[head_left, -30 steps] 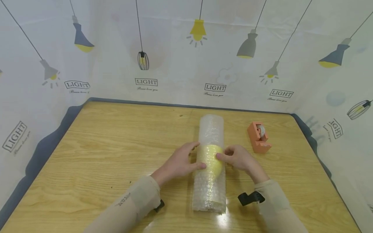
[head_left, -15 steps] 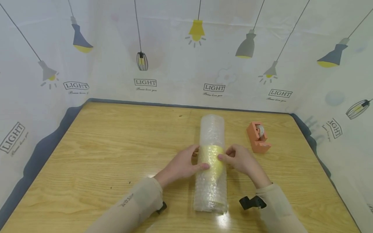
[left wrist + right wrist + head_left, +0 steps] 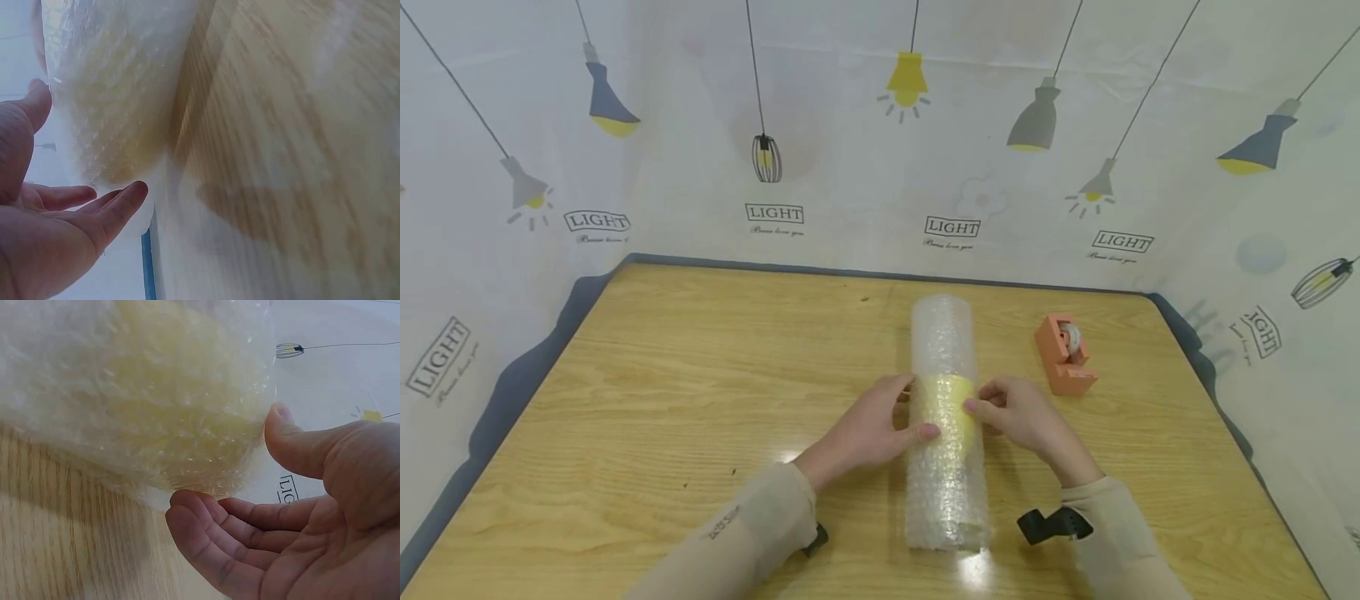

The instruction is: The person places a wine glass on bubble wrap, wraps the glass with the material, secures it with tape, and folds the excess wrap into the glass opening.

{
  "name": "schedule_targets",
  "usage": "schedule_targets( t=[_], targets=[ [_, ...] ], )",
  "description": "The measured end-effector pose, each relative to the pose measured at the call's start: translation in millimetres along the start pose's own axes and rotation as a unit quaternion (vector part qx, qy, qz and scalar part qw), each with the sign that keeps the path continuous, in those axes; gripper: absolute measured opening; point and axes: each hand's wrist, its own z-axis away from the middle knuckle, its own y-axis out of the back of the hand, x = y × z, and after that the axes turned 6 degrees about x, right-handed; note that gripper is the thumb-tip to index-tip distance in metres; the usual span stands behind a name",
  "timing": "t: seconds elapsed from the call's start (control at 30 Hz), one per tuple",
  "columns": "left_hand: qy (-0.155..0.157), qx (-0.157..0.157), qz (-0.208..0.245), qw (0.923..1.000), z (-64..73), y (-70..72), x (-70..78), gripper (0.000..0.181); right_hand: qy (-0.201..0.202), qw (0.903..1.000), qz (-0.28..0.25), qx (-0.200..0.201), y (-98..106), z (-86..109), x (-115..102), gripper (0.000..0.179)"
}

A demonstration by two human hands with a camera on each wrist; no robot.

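Observation:
A roll of bubble wrap (image 3: 943,333) lies lengthwise on the wooden table, with something yellow (image 3: 951,408) showing through its middle. My left hand (image 3: 876,421) holds the roll from the left, thumb on top and fingertips at its side. From the right, my right hand (image 3: 1018,412) grips it with the thumb on the upper surface and curled fingers low against the side. In the left wrist view, the left fingers (image 3: 125,203) reach the roll's lower edge. The right wrist view shows the right thumb (image 3: 290,440) against the plastic. What the yellow thing is stays blurred by the wrap.
An orange tape dispenser (image 3: 1063,354) with a roll of clear tape stands right of the roll, beyond the right hand. A white sheet printed with lamps (image 3: 850,167) rises behind the wooden table (image 3: 700,358). Black straps hang at both sleeves.
The bubble wrap roll has turned slightly, its near end shifting right and its far end a little left. Both hands have moved slightly right and keep their places on its sides.

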Motion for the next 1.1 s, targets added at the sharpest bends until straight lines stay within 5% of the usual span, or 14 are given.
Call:
schedule_targets(
  t=[0.23, 0.6, 0.87, 1.1],
  targets=[
    [-0.052, 0.014, -0.021, 0.9983, 5.4, 8.0, -2.8, 0.061, 0.021, 0.9970, -0.065, -0.035, -5.9, -1.3, -1.3, 0.039],
    [-0.036, 0.029, -0.054, 0.9974, 14.0, 20.4, -5.2, 0.055, 0.064, 0.9907, -0.082, -0.088, -16.4, -6.6, -6.8, 0.033],
    [-0.070, 0.038, -0.088, 0.9929, 14.0, 24.7, -4.6, 0.052, 0.094, 0.9898, -0.005, -0.107, -15.5, -9.2, -6.5, 0.035],
    [-0.068, 0.035, -0.098, 0.9923, 11.2, 21.6, -4.5, 0.056, 0.066, 0.9929, 0.047, -0.087, -11.8, -8.3, -7.4, 0.040]
  ],
)
